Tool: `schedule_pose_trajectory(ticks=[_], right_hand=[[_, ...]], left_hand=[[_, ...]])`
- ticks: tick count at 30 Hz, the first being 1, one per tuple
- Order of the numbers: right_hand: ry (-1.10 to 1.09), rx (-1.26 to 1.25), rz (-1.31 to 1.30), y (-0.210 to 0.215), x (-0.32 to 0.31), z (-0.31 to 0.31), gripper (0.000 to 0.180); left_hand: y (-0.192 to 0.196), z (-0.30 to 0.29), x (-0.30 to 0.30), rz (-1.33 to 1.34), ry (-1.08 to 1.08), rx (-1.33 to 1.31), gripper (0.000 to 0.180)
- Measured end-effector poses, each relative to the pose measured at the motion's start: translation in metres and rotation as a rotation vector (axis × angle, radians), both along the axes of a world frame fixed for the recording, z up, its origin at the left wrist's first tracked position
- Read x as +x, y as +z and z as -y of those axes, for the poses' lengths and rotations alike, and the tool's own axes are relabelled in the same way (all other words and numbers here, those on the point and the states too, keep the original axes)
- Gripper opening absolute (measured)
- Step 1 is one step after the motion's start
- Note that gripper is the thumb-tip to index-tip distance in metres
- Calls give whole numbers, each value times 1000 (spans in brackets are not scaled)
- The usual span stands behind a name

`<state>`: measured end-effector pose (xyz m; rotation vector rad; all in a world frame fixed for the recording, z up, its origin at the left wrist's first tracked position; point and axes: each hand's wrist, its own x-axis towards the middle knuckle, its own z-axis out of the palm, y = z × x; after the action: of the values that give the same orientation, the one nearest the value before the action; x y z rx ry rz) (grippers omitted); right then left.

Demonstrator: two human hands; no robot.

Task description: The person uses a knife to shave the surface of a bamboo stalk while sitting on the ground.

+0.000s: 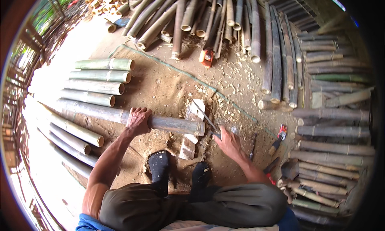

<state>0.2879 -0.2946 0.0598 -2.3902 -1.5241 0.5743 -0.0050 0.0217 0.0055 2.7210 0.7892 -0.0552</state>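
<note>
My left hand (138, 120) grips a long bamboo pole (168, 124) that lies across the dirt floor, its cut end resting on a pale wooden block (189, 145). My right hand (227, 142) holds a long-bladed knife (205, 115) by the handle, the blade angled up and left against the pole's cut end. My two feet in black socks (159, 163) rest just below the pole.
Green bamboo sections (100, 76) lie stacked at the left. Many dry poles (224, 18) fill the top, and split bamboo slats (333, 135) the right. An orange power tool (207, 56) sits by the top poles. Red-handled tools (279, 137) lie at the right.
</note>
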Motion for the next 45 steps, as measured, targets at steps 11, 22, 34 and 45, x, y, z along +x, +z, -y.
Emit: schedule_pose_trajectory(ticks=[11,22,34,45], right_hand=[[196,-37,49,-21,4,-11,33],[122,-138,175,-48,19,5,24],[87,-262,60,-30,12,-2,22],[72,169,32,-6,-12,-3,31]], left_hand=[[7,-12,15,-191,-69,-130,49],[-1,-5,16,-111,-62,-74,38],[-11,7,8,108,-45,55,27],[-15,17,-4,263,-25,159,21]])
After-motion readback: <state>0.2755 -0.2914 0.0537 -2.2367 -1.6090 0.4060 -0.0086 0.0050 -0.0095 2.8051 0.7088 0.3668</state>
